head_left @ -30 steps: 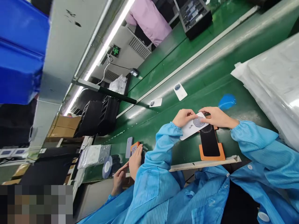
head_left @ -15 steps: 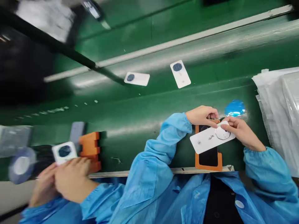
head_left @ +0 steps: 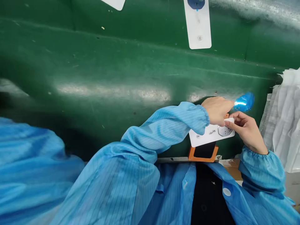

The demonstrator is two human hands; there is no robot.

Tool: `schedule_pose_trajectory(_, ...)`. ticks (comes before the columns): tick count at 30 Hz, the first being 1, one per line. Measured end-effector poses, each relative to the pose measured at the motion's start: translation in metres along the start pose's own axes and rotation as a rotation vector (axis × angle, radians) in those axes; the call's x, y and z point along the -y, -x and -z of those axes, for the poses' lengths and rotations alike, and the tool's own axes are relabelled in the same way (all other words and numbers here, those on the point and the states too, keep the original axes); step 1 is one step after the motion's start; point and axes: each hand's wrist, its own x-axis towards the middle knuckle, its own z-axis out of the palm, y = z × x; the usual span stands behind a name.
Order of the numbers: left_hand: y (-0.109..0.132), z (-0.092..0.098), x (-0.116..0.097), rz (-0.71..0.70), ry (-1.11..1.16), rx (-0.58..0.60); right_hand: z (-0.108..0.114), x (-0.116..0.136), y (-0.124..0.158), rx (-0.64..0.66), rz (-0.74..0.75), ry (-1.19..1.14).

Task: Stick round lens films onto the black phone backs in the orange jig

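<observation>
My right hand [head_left: 248, 129] pinches the end of a white phone back cover [head_left: 203, 138] between thumb and fingers. This cover has a bare round camera ring [head_left: 224, 131] and small dark script. Beneath it lies an orange fixture [head_left: 191, 154] with a black middle, partly hidden by the cover. My left hand [head_left: 216, 108] is above the cover, its fingers together and pointing right. Its fingertips meet the left edge of a shiny blue film [head_left: 245, 102]; whether they hold it is hidden.
Another white back cover [head_left: 199, 32] with a dark blue round patch lies farther back. The corner of one more cover [head_left: 117, 3] shows at the top edge. Layered white wrapping sheets [head_left: 287, 118] stand at the right. A blurred blue sleeve [head_left: 30, 162] fills the lower left.
The view has swung and come closer, so the co-worker's hands are out of sight. My left hand has moved from the cover's camera end to the blue film. My right hand keeps its grip.
</observation>
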Motion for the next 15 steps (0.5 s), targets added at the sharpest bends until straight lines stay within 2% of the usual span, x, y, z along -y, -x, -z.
schedule_pose_trajectory(10,0.000,0.004,-0.008,0.077,0.076,-0.017,0.001,0.012,-0.004,-0.038,-0.015,-0.001)
schedule_pose_trajectory(15,0.001,0.006,-0.008,0.065,0.090,-0.020,0.000,0.012,-0.004,-0.064,-0.007,-0.014)
